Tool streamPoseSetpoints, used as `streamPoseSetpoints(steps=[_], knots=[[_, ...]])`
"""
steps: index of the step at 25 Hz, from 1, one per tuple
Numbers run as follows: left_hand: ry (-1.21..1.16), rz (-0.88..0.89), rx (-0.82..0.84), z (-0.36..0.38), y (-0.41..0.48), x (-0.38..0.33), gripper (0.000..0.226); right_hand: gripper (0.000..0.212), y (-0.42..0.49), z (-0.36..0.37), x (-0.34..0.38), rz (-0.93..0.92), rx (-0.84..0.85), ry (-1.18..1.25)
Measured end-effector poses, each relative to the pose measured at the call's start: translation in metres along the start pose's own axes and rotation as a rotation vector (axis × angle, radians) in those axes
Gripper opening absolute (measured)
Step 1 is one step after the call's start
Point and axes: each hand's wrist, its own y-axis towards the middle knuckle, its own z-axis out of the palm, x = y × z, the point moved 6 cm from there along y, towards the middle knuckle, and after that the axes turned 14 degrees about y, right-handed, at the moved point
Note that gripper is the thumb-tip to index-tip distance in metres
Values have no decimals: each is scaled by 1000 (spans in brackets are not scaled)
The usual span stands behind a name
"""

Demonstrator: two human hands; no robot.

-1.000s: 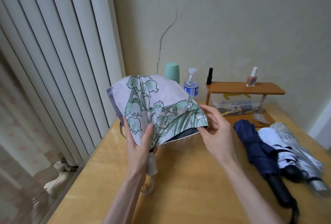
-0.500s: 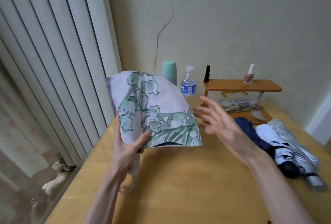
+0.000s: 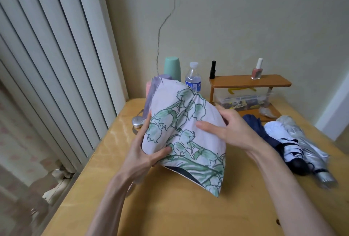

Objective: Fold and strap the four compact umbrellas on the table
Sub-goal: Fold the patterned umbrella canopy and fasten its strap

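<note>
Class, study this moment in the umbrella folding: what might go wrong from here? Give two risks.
The canopy of the floral umbrella hangs loose below the left hand and right hand, so the pleats may bunch and the strap may not reach round. Its far end appears close to the water bottle and green cup; a swing could topple them.

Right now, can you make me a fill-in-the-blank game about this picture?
The left hand and right hand hold the floral umbrella; ____ more umbrellas lie on the table. The water bottle has a ____ label. The nail polish has a ____ cap.
Missing words: three, blue, white.
</note>
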Motion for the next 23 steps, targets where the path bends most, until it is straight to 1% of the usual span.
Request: streamPoseSetpoints(steps=[2,3,5,6,8,11,13,14,16,17,19,20,22,23], knots=[[-32,-27,-9,-2,1,4,101,48,-2,-9,-4,60,25,-150],[-40,-29,-21,-5,1,5,102,43,-4,-12,-5,86,50,-183],[-66,-25,-62,-9,0,2,103,32,-8,-19,2,41,66,-231],[-86,-25,-79,-10,-1,0,103,33,-8,-23,5,-20,57,-243],[-123,-40,-85,-8,-2,-3,102,38,-9,-25,8,-108,48,-191],[-126,-64,-75,-4,-4,-2,100,35,-9,-22,6,-96,45,-49],[-110,-68,-73,-4,-5,-2,99,27,-12,-24,8,-81,75,-76],[-97,-64,-77,-6,-6,-2,99,32,-14,-26,9,-82,95,-115],[-89,-58,-88,-10,-6,-1,100,47,-17,-33,12,-57,97,-199],[-85,-56,-82,-11,-6,-1,101,48,-18,-37,13,-29,72,-230],[-59,-46,-56,-10,-6,-1,104,41,-20,-44,12,-4,16,-272],[-54,-49,-42,-8,-7,0,104,37,-20,-45,13,-19,-6,-254],[-63,-71,-25,-8,-7,3,104,24,-22,-46,12,-25,-22,-137],[-58,-72,-19,-8,-7,3,104,19,-23,-46,11,1,-12,-78]])
